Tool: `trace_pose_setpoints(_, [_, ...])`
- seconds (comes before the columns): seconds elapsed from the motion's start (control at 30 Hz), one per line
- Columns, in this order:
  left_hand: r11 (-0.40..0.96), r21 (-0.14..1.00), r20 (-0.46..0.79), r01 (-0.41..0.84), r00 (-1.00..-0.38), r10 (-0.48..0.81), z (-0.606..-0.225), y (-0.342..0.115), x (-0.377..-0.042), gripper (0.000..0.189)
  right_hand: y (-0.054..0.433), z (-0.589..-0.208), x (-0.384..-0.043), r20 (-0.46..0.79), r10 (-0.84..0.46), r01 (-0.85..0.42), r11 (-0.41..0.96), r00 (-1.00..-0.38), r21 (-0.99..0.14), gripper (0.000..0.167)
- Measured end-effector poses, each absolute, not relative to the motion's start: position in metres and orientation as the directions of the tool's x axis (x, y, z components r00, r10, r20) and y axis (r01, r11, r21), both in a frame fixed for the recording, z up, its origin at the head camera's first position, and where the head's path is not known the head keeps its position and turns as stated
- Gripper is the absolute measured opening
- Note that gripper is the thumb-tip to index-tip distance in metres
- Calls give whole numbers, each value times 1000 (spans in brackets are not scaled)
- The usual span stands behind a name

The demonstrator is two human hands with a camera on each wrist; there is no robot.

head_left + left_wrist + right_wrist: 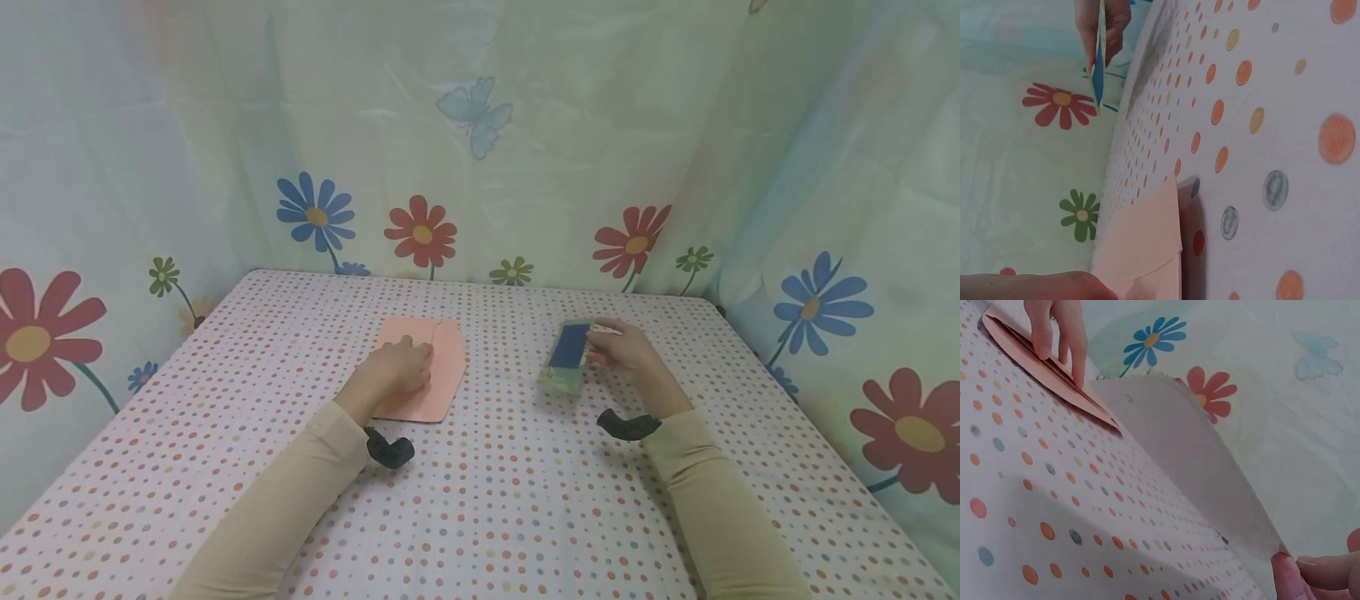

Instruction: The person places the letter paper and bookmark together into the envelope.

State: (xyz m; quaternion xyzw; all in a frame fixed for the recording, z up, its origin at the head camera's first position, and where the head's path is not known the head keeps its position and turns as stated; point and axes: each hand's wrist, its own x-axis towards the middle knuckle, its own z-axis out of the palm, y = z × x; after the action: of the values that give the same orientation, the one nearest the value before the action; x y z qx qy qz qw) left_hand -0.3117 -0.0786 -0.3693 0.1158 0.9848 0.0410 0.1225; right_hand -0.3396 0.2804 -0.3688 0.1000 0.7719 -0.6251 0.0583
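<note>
A pink envelope (447, 367) lies on the dotted tabletop, left of the middle. My left hand (401, 364) is over it, fingers bent down to grip it at its opening; the right wrist view shows a dark gap along the envelope (1054, 378) beside those fingertips. To the right, my right hand (619, 346) pinches the edge of a thin card (570, 346) between thumb and fingers. This card has a dark blue panel with green around it, and it is held tilted above the table. Its plain pale back (1172, 444) faces the right wrist camera.
A white cloth with coloured dots (495, 492) covers the table. Curtains with printed flowers (420, 233) and a butterfly stand along the back and both sides. Black wrist bands (628, 425) stick out below the cuffs.
</note>
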Motion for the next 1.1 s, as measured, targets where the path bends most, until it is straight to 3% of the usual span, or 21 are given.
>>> trace_pose_setpoints(0.23, [973, 104, -237, 208, -945, 228, -369, -78, -312, 52, 277, -367, -334, -223, 47, 227, 105, -974, -968, 63])
trace_pose_setpoints(0.63, [975, 105, -241, 197, -946, 217, -371, -78, -313, 53, 267, -361, -336, -250, 123, 235, -130, -960, -963, 63])
trace_pose_setpoints(1.1, [969, 110, -237, 220, -941, 240, -370, -79, -313, 52, 253, -358, -332, -114, 127, 76, -272, -985, -959, 60])
